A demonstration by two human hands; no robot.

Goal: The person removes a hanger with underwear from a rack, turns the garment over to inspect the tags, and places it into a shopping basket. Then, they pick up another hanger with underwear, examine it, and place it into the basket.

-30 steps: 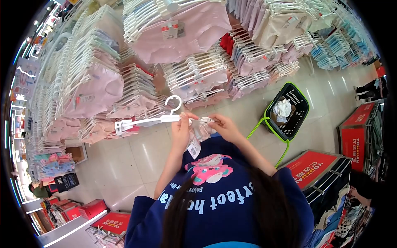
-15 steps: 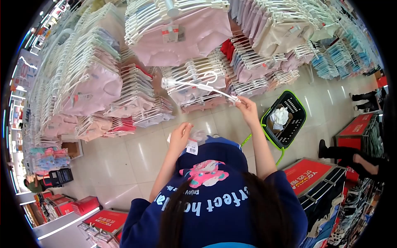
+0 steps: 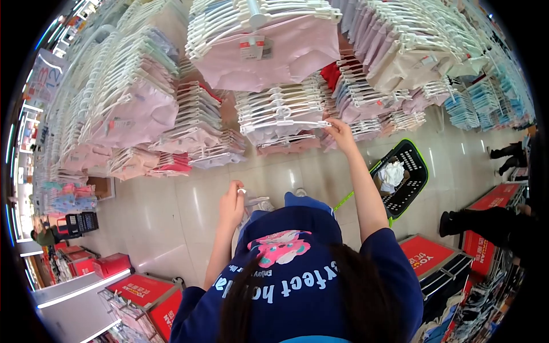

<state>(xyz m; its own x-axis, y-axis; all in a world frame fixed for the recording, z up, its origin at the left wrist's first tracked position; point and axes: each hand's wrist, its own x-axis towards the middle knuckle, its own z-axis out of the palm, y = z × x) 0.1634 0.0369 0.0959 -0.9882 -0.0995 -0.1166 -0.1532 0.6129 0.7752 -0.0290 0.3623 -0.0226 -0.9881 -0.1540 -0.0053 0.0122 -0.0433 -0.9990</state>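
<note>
My right hand [image 3: 338, 135] grips the right end of a white hanger [image 3: 286, 123]. The hanger lies level in front of a row of hung pale garments [image 3: 280, 103] on the rack. Low in front of my body, my left hand [image 3: 231, 204] is closed on a small white piece, part of a pale garment that hangs beside my shirt; the garment is mostly hidden. A pink garment [image 3: 263, 54] with a red and white tag hangs above.
A black basket with a green rim [image 3: 422, 166] stands on the floor at the right, with white cloth [image 3: 392, 174] inside. Red-topped display racks [image 3: 426, 253] stand at lower right and lower left. A person's dark-clothed legs [image 3: 477, 223] show at the right.
The hanger has left my left hand; my right hand has carried it up to the rack. My left hand has dropped lower with the garment. The person's legs have come in at the right.
</note>
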